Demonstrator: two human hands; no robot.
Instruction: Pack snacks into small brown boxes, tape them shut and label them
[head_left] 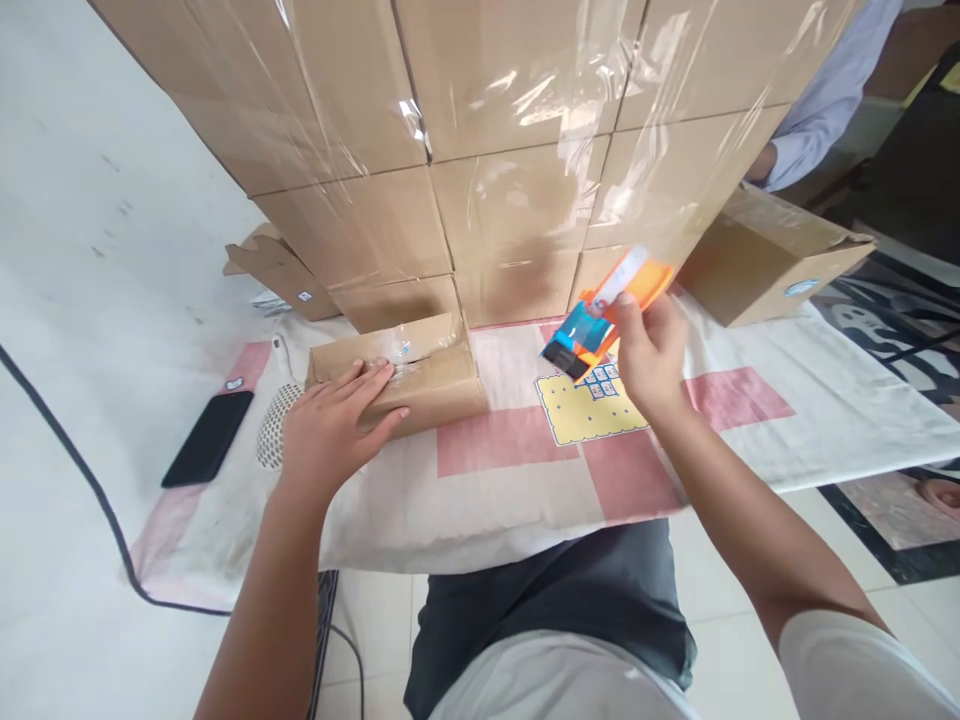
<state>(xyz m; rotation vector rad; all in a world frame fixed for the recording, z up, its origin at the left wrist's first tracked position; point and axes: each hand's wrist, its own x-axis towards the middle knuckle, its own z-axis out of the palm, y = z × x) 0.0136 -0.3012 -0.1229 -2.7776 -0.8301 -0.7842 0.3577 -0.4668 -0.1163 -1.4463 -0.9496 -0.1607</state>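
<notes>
My left hand [341, 425] lies with its fingers spread on top of a small cardboard box [442, 385]. A strip of clear tape crosses the front flap of that box. In my right hand [651, 350] is an orange and blue tape dispenser [592, 325], lifted above the table and tilted, its dark end pointing down and left. Below it a yellow printed sheet [581, 418] with blue-edged pictures lies on the cloth, partly covered by the dispenser and my right hand.
A wall of stacked, film-wrapped cartons [510, 190] rises behind the box. Another carton [772, 255] stands at the right, an open one [281, 270] at the left. A black phone [208, 438] lies on the checked tablecloth [495, 500]. A co-worker's sleeve [832, 100] shows at upper right.
</notes>
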